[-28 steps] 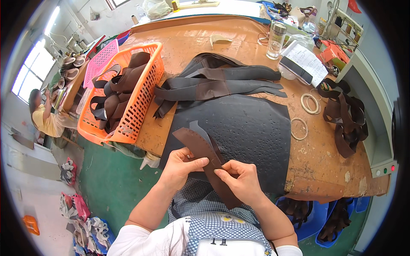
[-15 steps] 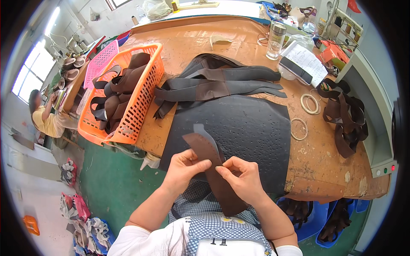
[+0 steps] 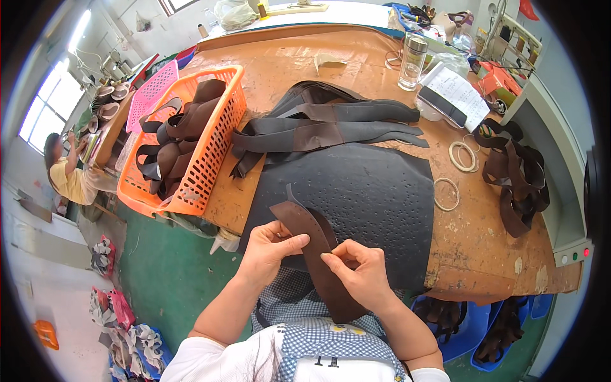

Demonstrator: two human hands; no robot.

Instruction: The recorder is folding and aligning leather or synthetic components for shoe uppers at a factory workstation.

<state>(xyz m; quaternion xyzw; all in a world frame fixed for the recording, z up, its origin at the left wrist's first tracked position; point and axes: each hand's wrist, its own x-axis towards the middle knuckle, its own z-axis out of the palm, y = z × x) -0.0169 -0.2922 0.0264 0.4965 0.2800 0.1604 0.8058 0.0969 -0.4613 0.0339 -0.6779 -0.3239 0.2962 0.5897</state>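
Between my hands, over the near edge of a black pitted mat (image 3: pixel 375 197), is a dark brown leather strip (image 3: pixel 324 277) with a row of small holes along its edge. My left hand (image 3: pixel 270 251) pinches its left edge, thumb on top. On the right edge, my right hand (image 3: pixel 358 270) pinches with thumb and forefinger. A second layer (image 3: pixel 323 226), curved and dark, shows behind the strip's upper end. The strip's lower end hangs down in front of my checked apron (image 3: pixel 344 344).
Beyond the mat lies a pile of long dark strips (image 3: pixel 324 124). An orange basket (image 3: pixel 219 143) of brown pieces stands left. At right are cream rings (image 3: pixel 447 194), more brown strips (image 3: pixel 515 184), a phone (image 3: pixel 443 106) and a glass bottle (image 3: pixel 412 62). A person (image 3: pixel 67 169) sits far left.
The second layer behind the strip's upper end has turned, showing less of its grey face. Both hands keep their pinch and have barely shifted.
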